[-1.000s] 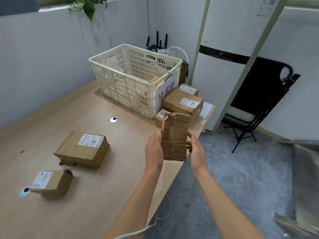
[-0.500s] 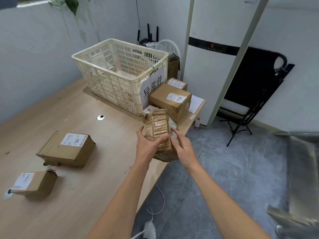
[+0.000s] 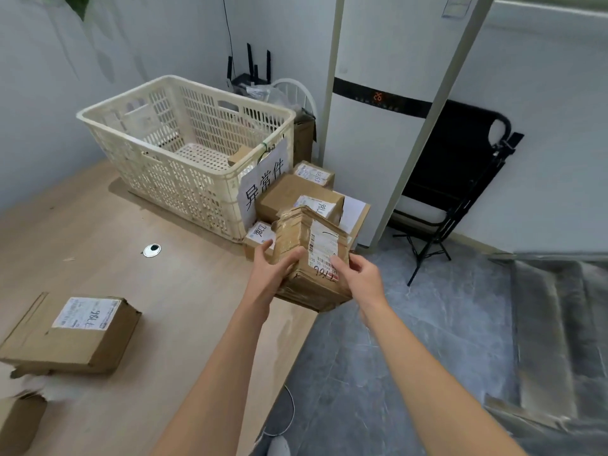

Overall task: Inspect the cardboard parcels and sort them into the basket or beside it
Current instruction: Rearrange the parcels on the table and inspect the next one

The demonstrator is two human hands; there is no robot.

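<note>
A crumpled, heavily taped cardboard parcel (image 3: 309, 258) with a white label facing up is held over the table's right edge. My left hand (image 3: 273, 271) grips its left side and my right hand (image 3: 362, 274) grips its right side. Beyond it, a cream plastic basket (image 3: 184, 153) with a paper sign stands on the wooden table (image 3: 131, 258); one small box lies inside. To the right of the basket, three labelled parcels (image 3: 296, 199) are stacked. Another labelled parcel (image 3: 75, 334) lies at the near left, and a torn one (image 3: 19, 419) sits at the bottom left corner.
A tall white appliance (image 3: 378, 120) stands right of the table, with a folded black chair (image 3: 454, 179) behind it. A router (image 3: 250, 77) and a fan sit behind the basket. A round cable grommet (image 3: 152, 250) is set into the tabletop. Grey tiled floor lies to the right.
The parcel has been turned from upright with its bare side showing to lying flat with its label up. Both hands carried it forward toward the stack beside the basket.
</note>
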